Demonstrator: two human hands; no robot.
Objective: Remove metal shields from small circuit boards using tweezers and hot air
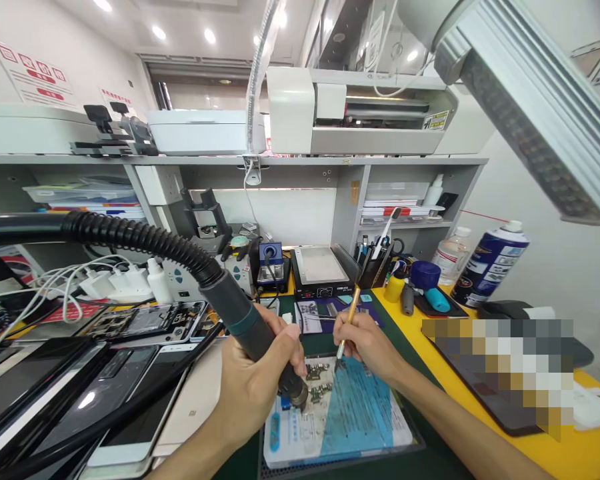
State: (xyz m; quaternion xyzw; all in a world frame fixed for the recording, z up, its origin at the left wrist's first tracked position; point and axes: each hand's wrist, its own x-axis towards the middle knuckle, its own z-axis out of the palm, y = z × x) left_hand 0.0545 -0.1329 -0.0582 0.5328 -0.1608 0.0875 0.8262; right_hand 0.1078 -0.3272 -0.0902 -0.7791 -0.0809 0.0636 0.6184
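Note:
My left hand (260, 383) is wrapped round the dark handle of a hot air gun (245, 327). The metal nozzle points down, close beside two small circuit boards (320, 392). These boards lie on a white and blue printed pad (365, 407) with dark scorch-like marks. Between the fingertips of my right hand (363, 337) is a slim brush (351, 313) with a gold-coloured handle. Its dark tip reaches down to the pad, just right of the boards. Whether the tip touches the pad I cannot tell.
Several phones (130, 400) and opened phone bodies (145, 323) crowd the left side, crossed by a black hose. A hot plate (323, 267) and soldering iron stand (274, 267) are behind. A pen holder (375, 267), bottles and a spray can (490, 263) stand right. A lamp (535, 107) hangs overhead.

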